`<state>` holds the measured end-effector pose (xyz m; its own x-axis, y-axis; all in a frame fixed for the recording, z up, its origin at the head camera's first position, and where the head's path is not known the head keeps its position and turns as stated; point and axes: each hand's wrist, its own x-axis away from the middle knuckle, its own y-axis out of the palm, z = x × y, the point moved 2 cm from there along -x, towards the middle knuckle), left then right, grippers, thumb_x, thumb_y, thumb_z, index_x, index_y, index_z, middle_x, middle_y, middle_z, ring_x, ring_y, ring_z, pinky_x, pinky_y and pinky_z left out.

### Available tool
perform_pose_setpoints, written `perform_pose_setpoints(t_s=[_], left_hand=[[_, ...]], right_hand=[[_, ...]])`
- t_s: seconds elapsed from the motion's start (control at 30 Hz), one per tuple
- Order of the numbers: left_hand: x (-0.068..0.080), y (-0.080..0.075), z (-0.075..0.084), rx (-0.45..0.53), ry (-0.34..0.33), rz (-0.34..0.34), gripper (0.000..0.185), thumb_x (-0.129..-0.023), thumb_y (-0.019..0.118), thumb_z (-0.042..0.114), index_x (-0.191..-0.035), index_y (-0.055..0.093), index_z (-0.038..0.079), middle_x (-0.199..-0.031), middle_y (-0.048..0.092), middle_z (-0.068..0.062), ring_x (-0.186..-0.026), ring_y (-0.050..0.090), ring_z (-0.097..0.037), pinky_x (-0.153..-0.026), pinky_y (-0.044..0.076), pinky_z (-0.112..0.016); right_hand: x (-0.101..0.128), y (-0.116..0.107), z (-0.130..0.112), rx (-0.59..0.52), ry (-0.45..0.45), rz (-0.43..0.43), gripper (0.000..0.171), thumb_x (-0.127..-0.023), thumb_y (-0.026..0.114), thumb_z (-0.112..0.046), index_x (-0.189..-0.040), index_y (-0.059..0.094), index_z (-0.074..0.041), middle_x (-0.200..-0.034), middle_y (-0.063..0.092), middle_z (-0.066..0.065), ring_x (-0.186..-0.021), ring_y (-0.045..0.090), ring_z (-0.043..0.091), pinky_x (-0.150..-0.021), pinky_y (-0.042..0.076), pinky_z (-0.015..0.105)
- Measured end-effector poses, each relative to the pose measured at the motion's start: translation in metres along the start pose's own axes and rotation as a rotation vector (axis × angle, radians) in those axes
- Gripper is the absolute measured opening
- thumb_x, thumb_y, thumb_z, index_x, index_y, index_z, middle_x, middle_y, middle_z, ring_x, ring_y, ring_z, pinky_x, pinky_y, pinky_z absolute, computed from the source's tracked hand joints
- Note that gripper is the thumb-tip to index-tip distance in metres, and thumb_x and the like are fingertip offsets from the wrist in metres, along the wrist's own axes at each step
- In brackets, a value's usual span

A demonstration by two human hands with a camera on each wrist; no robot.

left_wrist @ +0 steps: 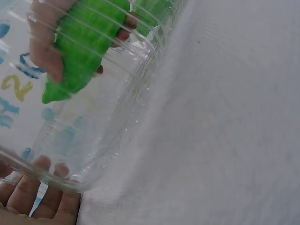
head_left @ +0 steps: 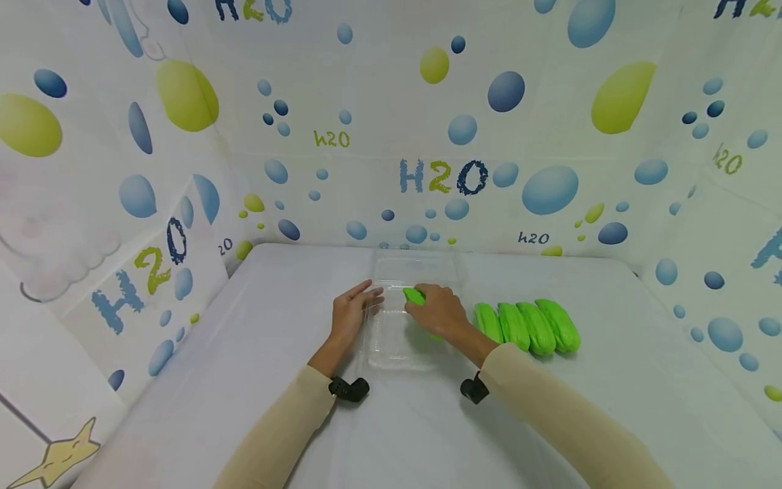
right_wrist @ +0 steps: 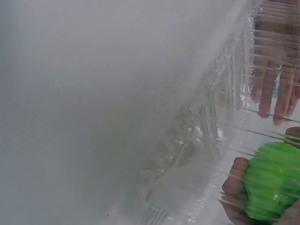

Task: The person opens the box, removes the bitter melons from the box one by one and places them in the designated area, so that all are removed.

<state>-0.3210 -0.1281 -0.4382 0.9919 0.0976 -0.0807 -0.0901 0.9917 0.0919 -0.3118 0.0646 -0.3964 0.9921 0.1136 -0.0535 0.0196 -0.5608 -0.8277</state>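
A clear plastic clamshell box [head_left: 391,353] lies open on the white table, its lid [head_left: 415,268] folded back toward the wall. My right hand [head_left: 435,311] grips a green ridged toy vegetable [head_left: 415,295] over the box's tray; the same vegetable [left_wrist: 84,47] shows through the plastic wall in the left wrist view and again as a green vegetable [right_wrist: 272,183] in the right wrist view. My left hand [head_left: 353,312] rests flat with straight fingers against the box's left side. Through the clear wall its fingers [right_wrist: 274,89] are visible.
Several more green toy vegetables [head_left: 528,327] lie side by side on the table just right of the box. The white table [head_left: 641,380] is enclosed by walls printed with blue and green bubbles and "H2O" lettering.
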Motion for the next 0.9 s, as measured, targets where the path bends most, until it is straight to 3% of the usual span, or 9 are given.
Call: perform_pose_setpoints(t_s=[0.1, 0.33, 0.53, 0.9], left_hand=[[0.000, -0.001, 0.001, 0.005, -0.006, -0.012, 0.044, -0.104, 0.051, 0.010, -0.146, 0.051, -0.002, -0.129, 0.067, -0.021, -0.118, 0.067, -0.036, -0.099, 0.055, -0.042], [0.019, 0.000, 0.029, 0.001, -0.027, -0.068, 0.045, -0.104, 0.048, 0.004, -0.147, 0.046, -0.008, -0.132, 0.063, -0.026, -0.123, 0.061, -0.042, -0.106, 0.050, -0.050], [0.020, 0.000, 0.030, -0.028, -0.023, -0.068, 0.044, -0.104, 0.047, 0.005, -0.147, 0.047, -0.007, -0.132, 0.064, -0.025, -0.123, 0.062, -0.041, -0.105, 0.050, -0.050], [0.020, 0.000, 0.032, -0.003, -0.013, -0.075, 0.043, -0.104, 0.048, 0.003, -0.145, 0.048, -0.008, -0.132, 0.063, -0.026, -0.123, 0.061, -0.043, -0.105, 0.050, -0.051]], right_hand=[[-0.001, -0.001, 0.000, 0.003, 0.005, 0.001, 0.054, -0.094, 0.063, -0.039, -0.142, 0.060, -0.013, -0.086, 0.061, 0.004, -0.072, 0.057, 0.020, -0.057, 0.045, 0.029], [0.000, -0.004, 0.003, 0.002, 0.040, 0.011, 0.056, -0.094, 0.062, -0.040, -0.144, 0.058, -0.014, -0.103, 0.065, 0.005, -0.080, 0.058, 0.022, -0.063, 0.046, 0.031], [0.000, -0.009, 0.006, -0.011, 0.042, 0.035, 0.057, -0.095, 0.061, -0.039, -0.144, 0.058, -0.012, -0.120, 0.068, 0.007, -0.089, 0.059, 0.023, -0.071, 0.051, 0.034], [-0.006, -0.018, 0.009, -0.035, 0.035, 0.066, 0.051, -0.093, 0.061, -0.036, -0.139, 0.062, -0.012, -0.098, 0.066, 0.005, -0.082, 0.058, 0.023, -0.067, 0.047, 0.033]])
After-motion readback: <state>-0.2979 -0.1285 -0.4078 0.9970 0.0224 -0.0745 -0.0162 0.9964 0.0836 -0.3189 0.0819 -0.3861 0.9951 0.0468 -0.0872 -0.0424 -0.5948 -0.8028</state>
